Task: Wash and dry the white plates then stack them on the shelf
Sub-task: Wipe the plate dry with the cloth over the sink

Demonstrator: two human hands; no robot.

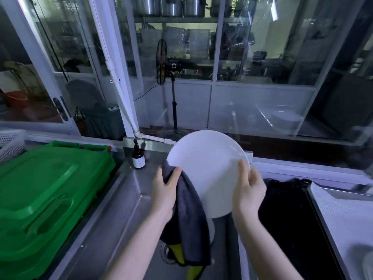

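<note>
Steel sink (pixel 129 209), round plate (pixel 207 174), plush cloth (pixel 189 219)

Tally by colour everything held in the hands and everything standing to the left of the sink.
White: 2, the plate and the basket
Grey: 1, the cloth
Green: 1, the lidded crate
Brown: 1, the pump bottle
Total: 5

Green bin lid (pixel 40 188), brown pump bottle (pixel 138 158) near it, standing fan (pixel 162 63) farther back.
</note>
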